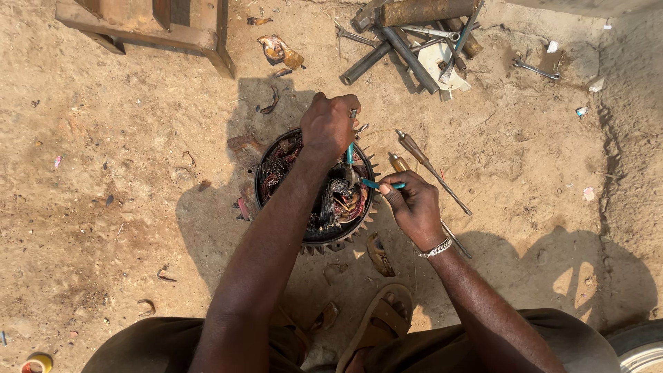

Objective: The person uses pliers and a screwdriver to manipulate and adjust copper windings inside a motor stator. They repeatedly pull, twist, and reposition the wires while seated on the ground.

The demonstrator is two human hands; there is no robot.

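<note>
Head view showed the left hand and right hand each gripping a teal-handled tool over the motor on the dirt, seemingly prying out windings, needing steady leverage next.

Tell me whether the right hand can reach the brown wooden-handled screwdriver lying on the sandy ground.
Probably yes. The right hand sits just beside the brown wooden-handled screwdriver, with only bare sandy ground between. However, it grips a teal-handled tool, which it would likely need to release first.

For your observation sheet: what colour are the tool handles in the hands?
Teal-blue handles, head view.
</note>
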